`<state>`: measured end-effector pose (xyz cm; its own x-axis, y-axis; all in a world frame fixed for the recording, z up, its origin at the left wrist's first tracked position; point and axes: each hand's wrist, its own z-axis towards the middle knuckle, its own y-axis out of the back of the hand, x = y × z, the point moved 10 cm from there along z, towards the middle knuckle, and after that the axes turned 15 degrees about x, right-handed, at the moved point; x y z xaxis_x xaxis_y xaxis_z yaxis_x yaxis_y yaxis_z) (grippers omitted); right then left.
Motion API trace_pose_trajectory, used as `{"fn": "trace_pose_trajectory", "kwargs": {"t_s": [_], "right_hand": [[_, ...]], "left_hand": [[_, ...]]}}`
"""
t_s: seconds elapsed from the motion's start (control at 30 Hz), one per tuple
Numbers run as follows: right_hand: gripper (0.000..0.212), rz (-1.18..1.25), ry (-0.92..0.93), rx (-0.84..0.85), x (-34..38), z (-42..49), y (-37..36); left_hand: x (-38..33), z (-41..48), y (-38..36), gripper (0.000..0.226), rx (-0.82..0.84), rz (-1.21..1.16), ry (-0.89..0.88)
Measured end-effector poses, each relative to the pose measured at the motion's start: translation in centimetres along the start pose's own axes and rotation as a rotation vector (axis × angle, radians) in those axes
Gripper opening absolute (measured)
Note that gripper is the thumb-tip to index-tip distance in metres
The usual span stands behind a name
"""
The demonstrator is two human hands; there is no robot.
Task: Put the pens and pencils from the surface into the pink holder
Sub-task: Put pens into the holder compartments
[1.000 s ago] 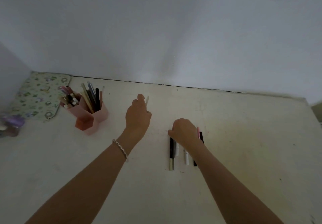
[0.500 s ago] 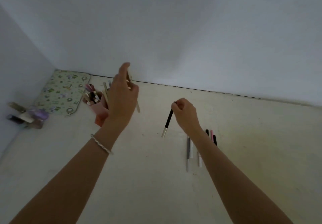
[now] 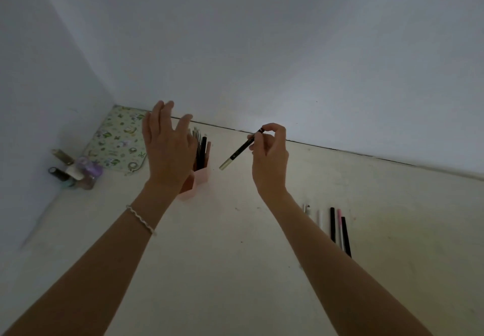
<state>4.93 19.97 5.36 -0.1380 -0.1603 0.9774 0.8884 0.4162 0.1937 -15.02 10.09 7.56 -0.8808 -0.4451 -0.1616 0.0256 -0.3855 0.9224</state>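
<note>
Now the left hand point(image 3: 167, 150) hangs with fingers straight and spread, holding nothing, in front of the pink holder point(image 3: 200, 178) and hiding its left side. The holder, packed with writing tools, stands far left on the desk point(image 3: 235, 270), just right of a floral mat point(image 3: 117, 142) that fills the corner where two walls meet the desk's edges. Small bottles point(image 3: 76, 172) crowd the left wall. The right hand point(image 3: 269, 157) pinches a black pen point(image 3: 239, 151) by its top end in the air right of the holder, pale tip slanting down-left. Other pens point(image 3: 332, 224) lie in a row near right, well apart from the holder, with a broad stretch of desk between.
</note>
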Motion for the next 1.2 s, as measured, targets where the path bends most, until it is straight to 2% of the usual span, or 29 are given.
{"fn": "trace_pose_trajectory", "kwargs": {"t_s": [0.17, 0.27, 0.37, 0.43, 0.5, 0.6, 0.73, 0.87, 1.0, 1.2], "right_hand": [[0.010, -0.135, 0.085, 0.080, 1.2, 0.2, -5.0], [0.005, -0.309, 0.084, 0.214, -0.2, 0.1, -8.0], [0.017, -0.513, 0.171, 0.323, -0.8, -0.6, -9.6], [0.023, -0.535, 0.217, 0.298, -0.3, -1.0, -8.5], [0.027, -0.483, 0.183, 0.181, 0.2, -1.0, -5.2], [0.031, -0.405, 0.118, 0.032, 0.2, -0.9, 0.2], [0.036, -0.363, 0.014, -0.053, -0.9, -1.5, 6.8], [0.032, -0.373, -0.058, -0.147, -2.0, -3.5, 13.4], [0.029, -0.350, -0.130, -0.232, -3.7, -5.7, 18.6], [0.029, -0.320, -0.178, -0.251, -5.8, -7.6, 20.9]], "left_hand": [[1.3, 0.2, 3.0, 0.043, -0.043, -0.077, 0.012], [1.4, -0.2, 3.5, 0.043, -0.040, -0.131, 0.010], [0.8, -0.6, 3.2, 0.041, -0.020, -0.180, 0.001], [-0.3, -1.1, 3.2, 0.039, -0.028, -0.202, -0.013], [-2.5, -1.8, 2.8, 0.033, -0.007, -0.251, -0.033], [-8.2, -3.3, -0.1, 0.029, 0.164, -0.387, -0.071], [-17.3, -7.2, -8.4, 0.016, 0.628, -0.523, -0.052], [-22.5, -11.3, -14.1, 0.024, 0.908, -0.485, -0.019], [-25.0, -13.5, -16.2, 0.020, 0.983, -0.396, -0.027], [-26.2, -14.9, -17.6, 0.018, 0.985, -0.306, -0.068]]}}
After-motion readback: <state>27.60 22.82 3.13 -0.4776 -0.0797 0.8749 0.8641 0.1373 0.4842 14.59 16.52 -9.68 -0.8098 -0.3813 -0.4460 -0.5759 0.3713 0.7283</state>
